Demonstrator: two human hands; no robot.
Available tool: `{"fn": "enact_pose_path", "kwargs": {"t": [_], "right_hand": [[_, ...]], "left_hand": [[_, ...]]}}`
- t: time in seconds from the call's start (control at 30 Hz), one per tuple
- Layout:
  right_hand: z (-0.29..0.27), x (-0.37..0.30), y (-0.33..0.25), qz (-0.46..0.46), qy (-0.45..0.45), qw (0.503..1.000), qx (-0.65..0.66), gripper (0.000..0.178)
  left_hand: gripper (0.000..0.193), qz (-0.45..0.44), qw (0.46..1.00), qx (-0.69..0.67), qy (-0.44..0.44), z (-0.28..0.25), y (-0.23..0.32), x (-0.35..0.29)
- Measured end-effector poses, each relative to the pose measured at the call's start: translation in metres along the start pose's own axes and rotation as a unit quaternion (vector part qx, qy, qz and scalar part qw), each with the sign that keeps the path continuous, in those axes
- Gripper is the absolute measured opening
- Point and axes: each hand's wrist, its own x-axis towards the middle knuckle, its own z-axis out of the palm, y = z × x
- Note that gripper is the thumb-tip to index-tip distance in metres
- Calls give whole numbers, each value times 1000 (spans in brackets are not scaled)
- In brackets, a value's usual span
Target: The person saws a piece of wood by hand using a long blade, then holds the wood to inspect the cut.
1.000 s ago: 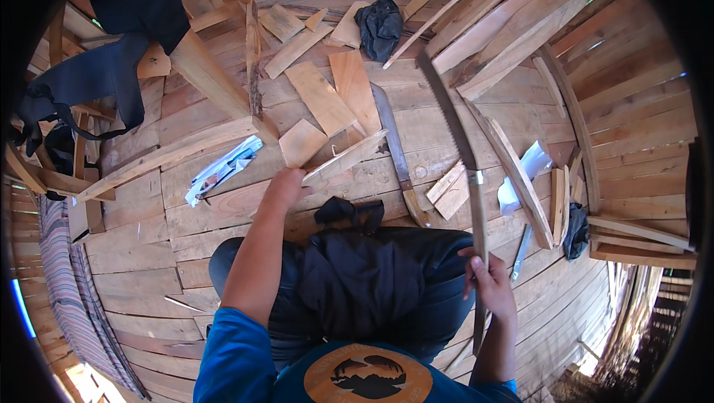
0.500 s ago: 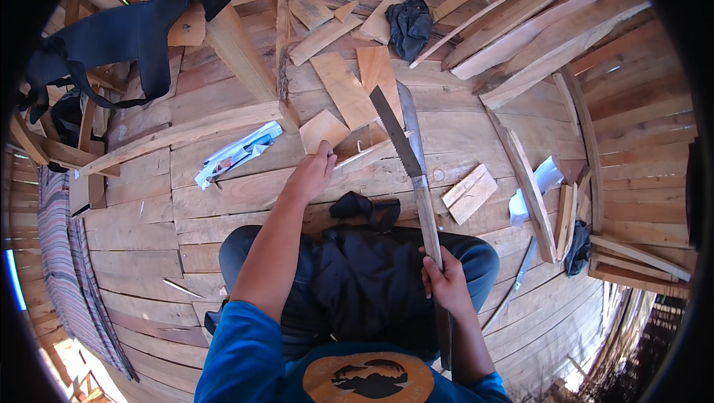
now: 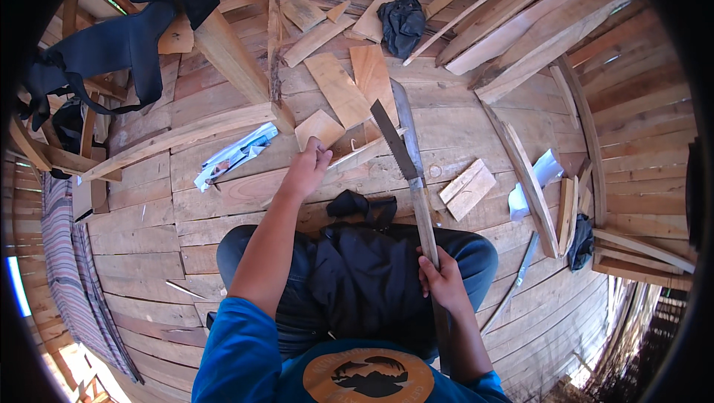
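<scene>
My right hand (image 3: 444, 278) is wrapped round the long wooden handle (image 3: 425, 221) of a hand saw. The toothed dark blade (image 3: 393, 137) points up and away, over the floor. My left hand (image 3: 307, 169) reaches forward with curled fingers, its tips at the near edge of a small square board (image 3: 319, 130). Whether the fingers grip that board or something smaller is hidden. Beside them lies a thin wood strip (image 3: 370, 148). A long metal blade (image 3: 406, 124) lies behind the saw, partly covered by it.
Loose boards (image 3: 336, 89) lie ahead on the plank floor. Right of the saw rests a short board (image 3: 467, 189). A crumpled silvery wrapper (image 3: 236, 156) is at the left, near a wooden frame rail (image 3: 178, 137). Long planks (image 3: 535, 39) lean at the far right. Dark cloth (image 3: 357, 276) covers my lap.
My view has shifted slightly. My left hand has moved a little, its fingertips still at the square board. The saw stays in my right hand, its blade tilted slightly differently.
</scene>
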Motion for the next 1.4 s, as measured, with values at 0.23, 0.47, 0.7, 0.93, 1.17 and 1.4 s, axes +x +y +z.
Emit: {"fn": "enact_pose_path", "kwargs": {"t": [0.23, 0.47, 0.7, 0.93, 1.17, 1.4], "right_hand": [[-1, 0, 3, 6, 27, 999, -18, 26], [6, 3, -7, -63, 81, 979, -176, 22], [2, 30, 14, -127, 110, 934, -315, 20], [2, -1, -17, -65, 122, 942, -306, 16], [1, 19, -1, -99, 133, 931, -325, 17], [6, 37, -17, -134, 132, 923, -337, 19]], "left_hand": [[39, 36, 971, 207, -113, -3, 16, -9], [28, 57, 961, 248, -111, 1, 8, -6], [30, 89, 949, 275, -128, 7, 5, -1], [29, 76, 952, 276, -112, 12, 2, -3], [27, 78, 956, 261, -110, 18, -3, 0], [28, 100, 951, 273, -105, 18, -8, -4]]}}
